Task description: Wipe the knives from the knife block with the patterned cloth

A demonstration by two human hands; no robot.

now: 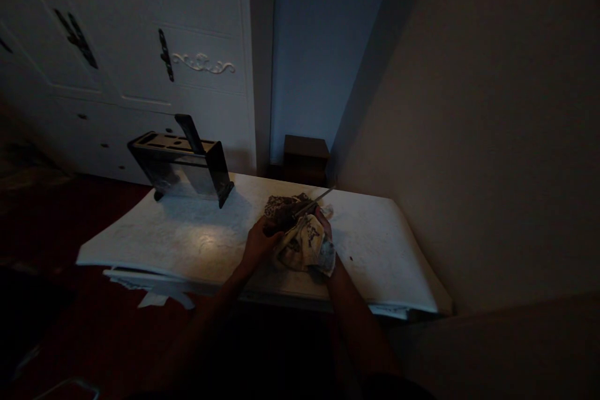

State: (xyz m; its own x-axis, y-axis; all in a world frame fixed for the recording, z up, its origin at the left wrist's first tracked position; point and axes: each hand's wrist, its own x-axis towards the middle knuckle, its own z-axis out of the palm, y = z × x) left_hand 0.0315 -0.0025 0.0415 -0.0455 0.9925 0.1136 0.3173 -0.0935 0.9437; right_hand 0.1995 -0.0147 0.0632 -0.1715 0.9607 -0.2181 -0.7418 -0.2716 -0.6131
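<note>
One white table stands in a dim room, and one dark knife block sits at its far left corner. One black handle sticks up out of a slot in the block's top. The other slots cannot be read in this light.

One knife is out of the block, well to the right of it and nearer the table's front edge. Its thin blade slants up and away to the right. One patterned cloth, cream with dark print, is bunched on the table around the lower part of that blade.

Both of the person's hands are in view, to the right of the block. The left hand is curled closed about the knife's dark handle end, just beside the cloth. The right hand is mostly wrapped in the cloth, its fingers folded over the fabric and pressing it against the blade.

One small brown box stands behind the table, right of the block. One white wardrobe with dark handles rises behind the block.
</note>
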